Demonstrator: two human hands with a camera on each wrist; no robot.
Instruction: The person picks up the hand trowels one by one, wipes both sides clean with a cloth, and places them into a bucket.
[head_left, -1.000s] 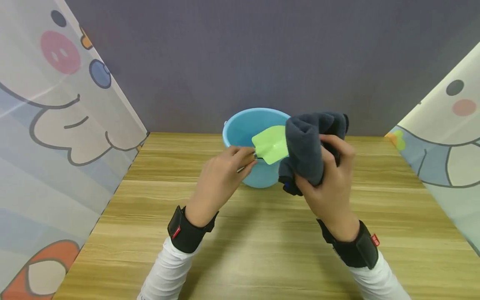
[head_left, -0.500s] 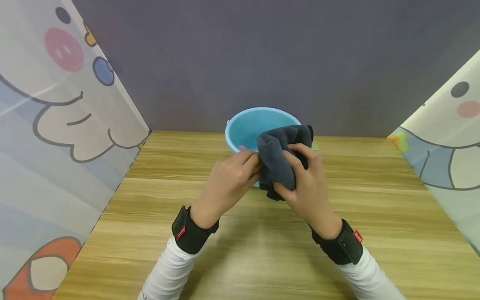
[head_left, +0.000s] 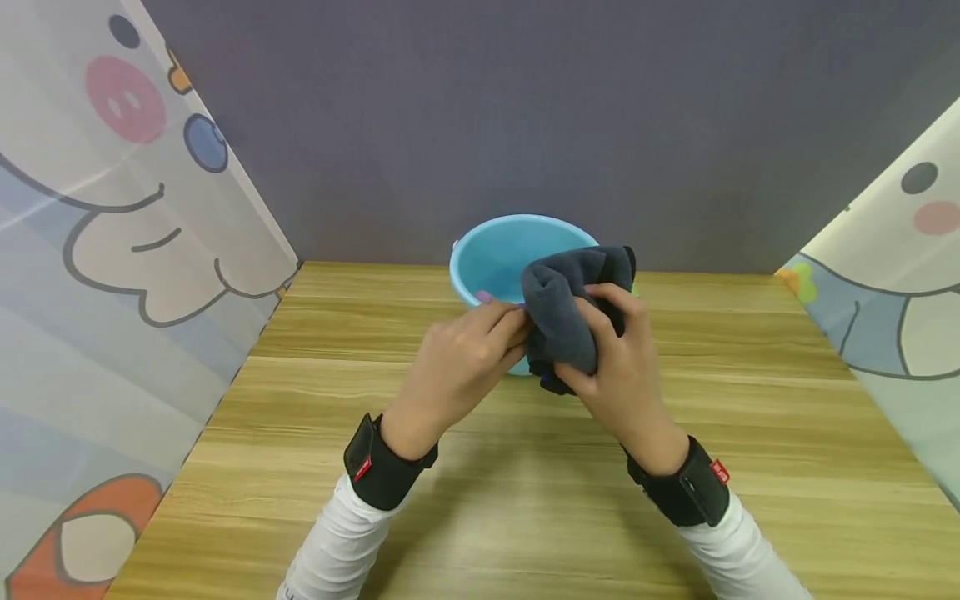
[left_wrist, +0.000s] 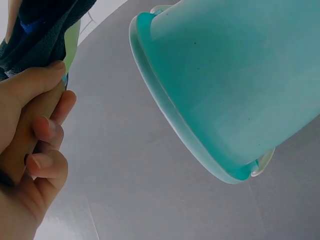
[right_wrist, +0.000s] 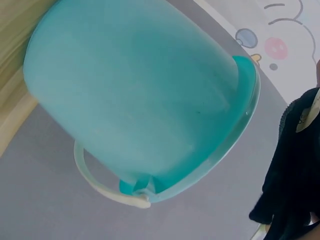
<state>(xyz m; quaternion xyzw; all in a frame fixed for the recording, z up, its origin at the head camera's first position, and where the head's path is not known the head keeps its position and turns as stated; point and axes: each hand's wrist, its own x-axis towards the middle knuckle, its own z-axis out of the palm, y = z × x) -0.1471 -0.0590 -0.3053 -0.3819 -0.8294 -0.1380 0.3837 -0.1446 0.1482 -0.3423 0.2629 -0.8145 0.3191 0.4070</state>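
Note:
My left hand (head_left: 463,354) grips the wooden handle of a small green-bladed shovel, its fingers curled round the handle (left_wrist: 27,122) in the left wrist view. A dark grey cloth (head_left: 558,304) is held in my right hand (head_left: 621,362), bunched over the shovel's blade. Only a sliver of the green blade (left_wrist: 73,42) shows past the cloth. Both hands are close together, in front of and above the near rim of a light blue bucket (head_left: 491,250). The right wrist view has the cloth (right_wrist: 295,165) at its right edge; the right fingers are mostly hidden there.
The bucket stands upright at the back of the wooden table (head_left: 495,500), against a grey partition (head_left: 480,108). Something purple (head_left: 483,296) shows at its near rim. Cartoon-printed panels (head_left: 150,275) flank the table on both sides.
My right hand has brought the cloth leftward over the shovel's blade, which was in plain view a second ago. Since half a second ago, the cloth has shifted slightly right.

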